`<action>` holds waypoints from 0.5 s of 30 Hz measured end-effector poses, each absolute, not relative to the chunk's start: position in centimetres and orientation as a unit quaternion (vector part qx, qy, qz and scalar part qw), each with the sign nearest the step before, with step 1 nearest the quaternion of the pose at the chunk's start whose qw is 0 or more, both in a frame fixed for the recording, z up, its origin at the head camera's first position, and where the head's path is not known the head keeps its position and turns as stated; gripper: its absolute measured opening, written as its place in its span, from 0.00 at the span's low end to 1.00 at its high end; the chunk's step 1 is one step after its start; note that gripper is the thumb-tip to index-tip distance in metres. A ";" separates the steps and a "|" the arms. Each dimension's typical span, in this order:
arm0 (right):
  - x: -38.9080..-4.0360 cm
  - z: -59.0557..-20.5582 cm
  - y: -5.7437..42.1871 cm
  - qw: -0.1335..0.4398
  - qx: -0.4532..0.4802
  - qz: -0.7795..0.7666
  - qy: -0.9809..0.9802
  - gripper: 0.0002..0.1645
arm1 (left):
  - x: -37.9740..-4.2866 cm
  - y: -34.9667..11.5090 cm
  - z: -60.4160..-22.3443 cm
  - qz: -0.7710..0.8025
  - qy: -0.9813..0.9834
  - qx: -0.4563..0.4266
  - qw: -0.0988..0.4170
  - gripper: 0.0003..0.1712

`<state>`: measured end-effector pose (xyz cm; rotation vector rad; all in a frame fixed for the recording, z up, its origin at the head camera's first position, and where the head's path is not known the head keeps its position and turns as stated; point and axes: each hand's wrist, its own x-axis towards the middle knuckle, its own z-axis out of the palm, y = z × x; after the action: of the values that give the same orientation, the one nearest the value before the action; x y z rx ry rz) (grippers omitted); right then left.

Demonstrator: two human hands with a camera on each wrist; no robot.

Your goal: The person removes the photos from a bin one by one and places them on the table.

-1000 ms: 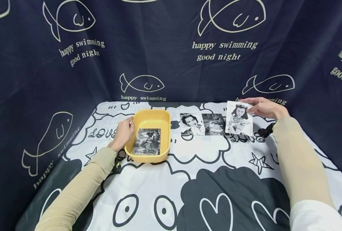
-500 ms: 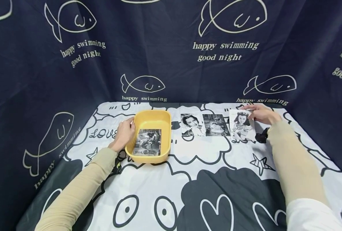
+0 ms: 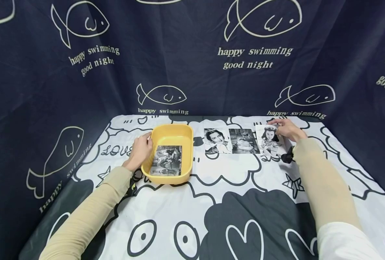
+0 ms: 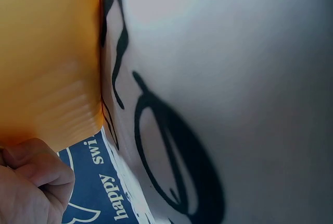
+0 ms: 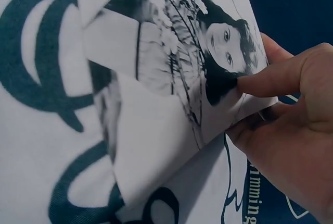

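My left hand [image 3: 141,150] grips the left rim of a yellow plastic tub [image 3: 186,159]; the left wrist view shows its curled fingers [image 4: 39,164] at the tub's wall. Inside the tub lies a black-and-white photo [image 3: 167,160]. With thumb on the front and fingers behind, my right hand [image 3: 288,130] pinches a portrait photo [image 5: 171,52] of a person with dark hair. That portrait is slightly bent, its lower edge close over the cloth. Directly left of it are a dark scene photo [image 3: 243,141] and another portrait photo [image 3: 217,140], side by side.
A white cloth [image 3: 225,169] with black doodles covers the table. Behind it and at both sides hangs a dark blue curtain [image 3: 199,72] with fish drawings. A black object [image 3: 287,156] is at my right wrist.
My right hand has lowered the portrait photo toward the cloth, then shifted it left to beside the dark scene photo. The left hand and tub stay put.
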<state>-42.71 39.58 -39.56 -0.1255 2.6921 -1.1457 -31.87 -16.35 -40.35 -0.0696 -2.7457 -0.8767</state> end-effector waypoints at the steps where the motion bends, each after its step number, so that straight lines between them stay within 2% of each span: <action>1: -42.7 -39.6 39.5 0.102 -0.042 -0.385 0.916 0.41 | -31.9 -16.3 -40.4 -0.300 -0.945 -0.023 0.130 0.26; 7: -42.7 -40.2 38.9 0.063 -0.044 -0.377 0.923 0.38 | -31.9 -16.4 -40.4 -0.298 -0.945 -0.024 0.131 0.26; 15: -42.5 -41.1 38.5 0.041 -0.045 -0.294 0.954 0.34 | -31.9 -16.5 -40.4 -0.296 -0.945 -0.025 0.134 0.25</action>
<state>-42.47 38.54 -41.12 -0.1389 2.9214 -0.9001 -31.93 -16.48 -40.40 -0.0734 -2.7400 -0.8569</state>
